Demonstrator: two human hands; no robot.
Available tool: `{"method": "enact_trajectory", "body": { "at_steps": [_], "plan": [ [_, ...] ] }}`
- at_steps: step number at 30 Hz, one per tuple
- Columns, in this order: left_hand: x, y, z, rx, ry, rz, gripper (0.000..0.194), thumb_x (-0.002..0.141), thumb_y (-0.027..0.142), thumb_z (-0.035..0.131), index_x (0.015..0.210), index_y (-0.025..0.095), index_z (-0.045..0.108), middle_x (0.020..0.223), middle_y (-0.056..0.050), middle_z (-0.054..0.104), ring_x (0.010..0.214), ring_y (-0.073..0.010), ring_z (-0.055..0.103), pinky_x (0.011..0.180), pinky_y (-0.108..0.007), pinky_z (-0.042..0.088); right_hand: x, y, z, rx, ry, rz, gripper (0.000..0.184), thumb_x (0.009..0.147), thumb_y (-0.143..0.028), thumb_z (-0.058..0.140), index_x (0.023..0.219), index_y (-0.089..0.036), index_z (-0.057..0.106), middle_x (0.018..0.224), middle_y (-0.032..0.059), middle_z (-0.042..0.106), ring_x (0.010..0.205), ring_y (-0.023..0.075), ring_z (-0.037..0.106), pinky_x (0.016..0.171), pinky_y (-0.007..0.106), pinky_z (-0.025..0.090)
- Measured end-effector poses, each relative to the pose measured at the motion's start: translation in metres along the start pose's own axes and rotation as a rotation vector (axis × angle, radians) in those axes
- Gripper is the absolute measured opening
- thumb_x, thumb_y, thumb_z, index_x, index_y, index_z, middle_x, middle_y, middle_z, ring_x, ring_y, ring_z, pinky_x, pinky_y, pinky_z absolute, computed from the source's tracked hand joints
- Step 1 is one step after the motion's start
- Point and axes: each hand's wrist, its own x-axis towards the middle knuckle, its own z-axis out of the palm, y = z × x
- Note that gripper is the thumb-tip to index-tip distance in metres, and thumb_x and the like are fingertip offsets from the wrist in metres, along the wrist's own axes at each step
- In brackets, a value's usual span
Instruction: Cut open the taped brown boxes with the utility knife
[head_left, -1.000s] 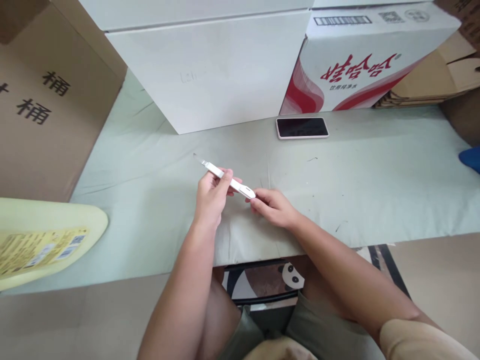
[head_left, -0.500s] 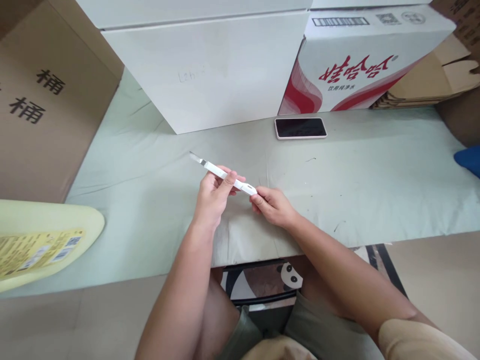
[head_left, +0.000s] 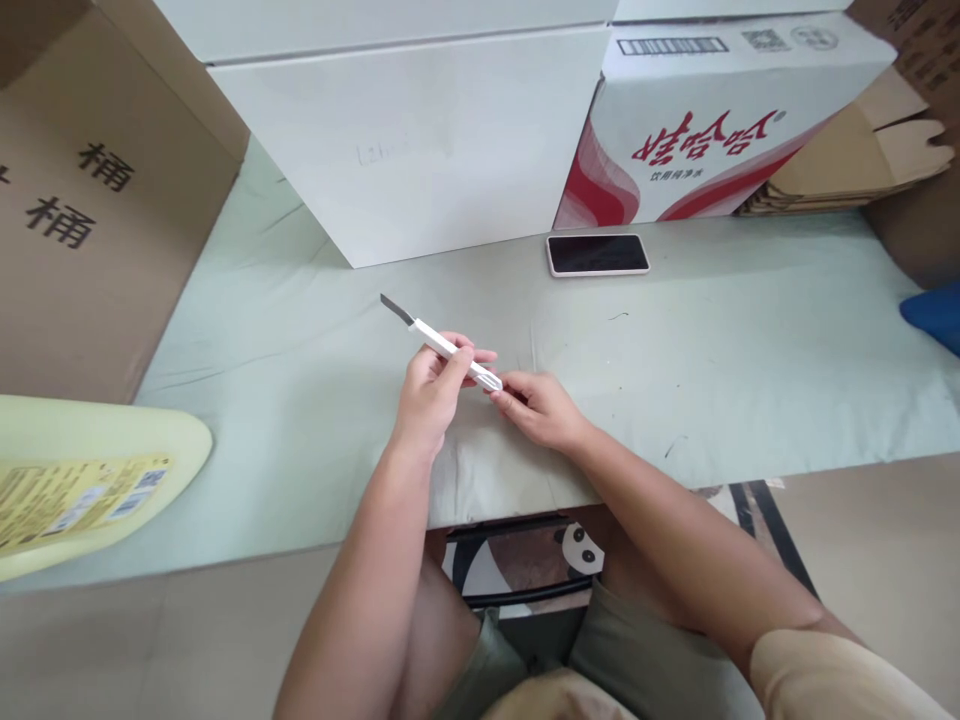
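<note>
A slim knife with a white handle lies across my left hand, whose thumb presses along the handle while the fingers curl beneath. Its bare blade points up and to the left, away from me, and looks dark grey. At the butt end, where a slot shows, the thumb and fingers of my right hand pinch the handle's tip. Both hands are held above the near part of the pale green cloth on the table.
A phone lies beyond the hands, before a white box and a red-and-white carton. Left are a brown carton and a yellow-green container. Flattened cardboard and a blue object sit at the right.
The knife has rolled in my fingers: its blade went from shiny to dark, and the handle's slotted end shows another side. My right hand has shifted slightly left along with the butt end.
</note>
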Motion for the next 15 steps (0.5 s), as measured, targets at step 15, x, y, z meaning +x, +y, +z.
{"method": "enact_trajectory", "body": {
  "at_steps": [15],
  "plan": [
    [0.001, 0.0034, 0.0018, 0.019, -0.012, -0.011, 0.027, 0.071, 0.039, 0.072, 0.086, 0.022, 0.057, 0.08, -0.005, 0.079, 0.073, -0.0216, 0.077, 0.074, -0.035, 0.061, -0.0016, -0.0083, -0.002, 0.038, 0.011, -0.009, 0.036, 0.098, -0.049, 0.047, 0.077, -0.02, 0.054, 0.064, -0.0026, 0.049, 0.06, 0.0116, 0.044, 0.063, 0.027, 0.034]
  ]
}}
